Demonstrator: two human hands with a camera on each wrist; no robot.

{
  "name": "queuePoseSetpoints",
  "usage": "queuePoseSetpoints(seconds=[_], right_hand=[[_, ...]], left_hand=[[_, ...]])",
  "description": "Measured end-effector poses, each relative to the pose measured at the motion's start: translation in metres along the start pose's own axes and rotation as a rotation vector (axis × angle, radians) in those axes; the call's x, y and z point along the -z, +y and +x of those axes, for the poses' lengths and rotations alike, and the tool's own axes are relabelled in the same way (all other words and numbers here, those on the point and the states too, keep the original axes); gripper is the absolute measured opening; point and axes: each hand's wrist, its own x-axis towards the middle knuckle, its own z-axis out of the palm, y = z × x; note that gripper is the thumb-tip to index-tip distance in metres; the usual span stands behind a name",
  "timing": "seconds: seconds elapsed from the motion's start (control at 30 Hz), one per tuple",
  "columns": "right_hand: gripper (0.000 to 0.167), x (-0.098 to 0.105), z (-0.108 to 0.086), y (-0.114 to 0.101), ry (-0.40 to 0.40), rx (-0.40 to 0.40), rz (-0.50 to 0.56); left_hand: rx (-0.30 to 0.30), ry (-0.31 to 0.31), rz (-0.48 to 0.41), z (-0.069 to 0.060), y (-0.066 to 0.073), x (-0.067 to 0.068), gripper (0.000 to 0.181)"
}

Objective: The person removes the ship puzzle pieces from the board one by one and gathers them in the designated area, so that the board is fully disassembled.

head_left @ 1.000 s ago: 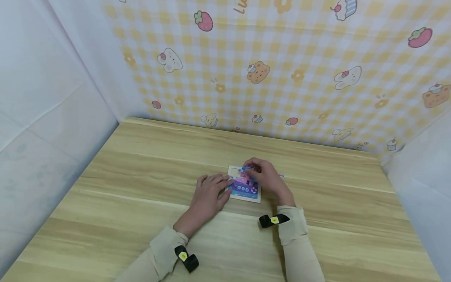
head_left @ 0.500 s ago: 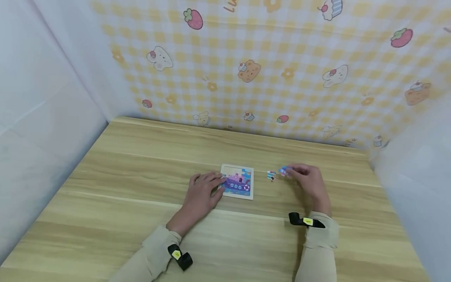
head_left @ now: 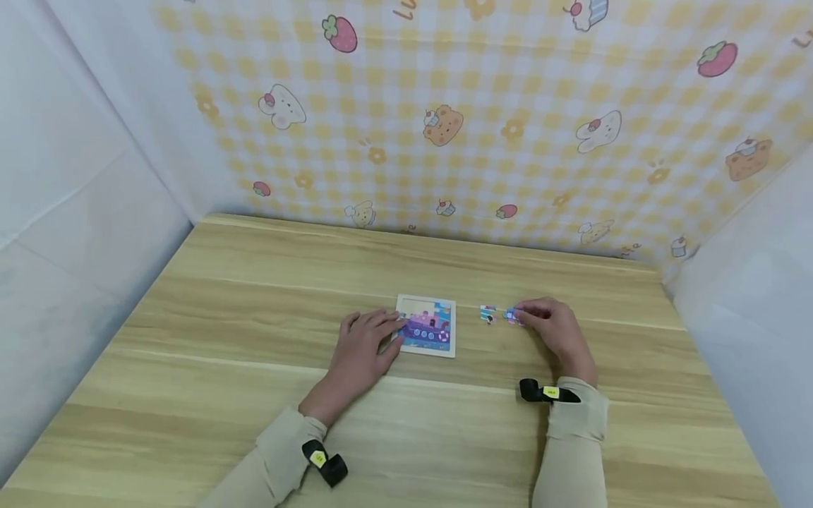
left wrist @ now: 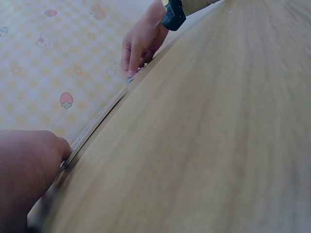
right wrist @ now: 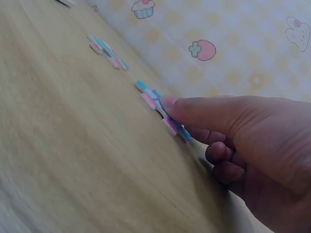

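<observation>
A small jigsaw puzzle board point(head_left: 427, 353) with a pale frame lies on the table, showing a purple and pink ship on blue. Bare backing shows at its upper left. My left hand point(head_left: 360, 351) rests at the board's left edge with fingers loosely extended; its fingertips touch the frame. To the right, my right hand point(head_left: 559, 333) pinches a blue and pink puzzle piece point(head_left: 512, 315) at the tabletop. In the right wrist view the thumb lies on this piece point(right wrist: 163, 107), and the other fingers curl behind it. Another loose puzzle piece point(head_left: 488, 315) lies between board and right hand.
The wooden table point(head_left: 406, 437) runs back to a yellow checked cloth point(head_left: 495, 169) with cartoon prints. White sheets hang at the left point(head_left: 82, 212) and right point(head_left: 749, 282) sides. A black strap point(head_left: 549, 392) with a camera sits on each wrist.
My right hand has moved from over the board rightward to the loose pieces. Since half a second ago, the pinched piece has shifted slightly toward me. The left hand stays at the board's edge.
</observation>
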Motion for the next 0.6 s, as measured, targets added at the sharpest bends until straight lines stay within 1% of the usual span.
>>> queuePoseSetpoints(seconds=[0.17,0.23,0.33,0.4,0.47,0.5,0.6], right_hand=[[0.026,0.002,0.000,-0.002,-0.001,0.017,-0.014],[0.027,0.004,0.000,-0.002,-0.001,0.034,-0.018],[0.031,0.003,-0.001,-0.004,0.024,0.073,0.004],[0.032,-0.001,-0.001,-0.008,0.053,0.108,0.008],[0.030,-0.009,0.000,-0.017,0.069,0.153,0.009],[0.028,-0.015,0.001,-0.024,0.059,0.180,0.012],[0.022,-0.034,0.005,-0.050,-0.008,0.254,-0.008]], left_hand=[[0.001,0.007,-0.009,0.000,0.001,0.001,0.036],[-0.002,0.011,-0.012,0.000,0.002,0.000,0.036],[-0.005,0.002,-0.005,0.000,0.003,0.000,0.036],[-0.004,-0.005,0.001,-0.001,0.003,-0.001,0.037],[-0.005,0.000,0.003,-0.001,0.002,-0.001,0.036],[-0.006,0.006,0.004,-0.001,0.002,-0.001,0.036],[-0.008,0.023,0.001,-0.001,0.002,-0.001,0.036]])
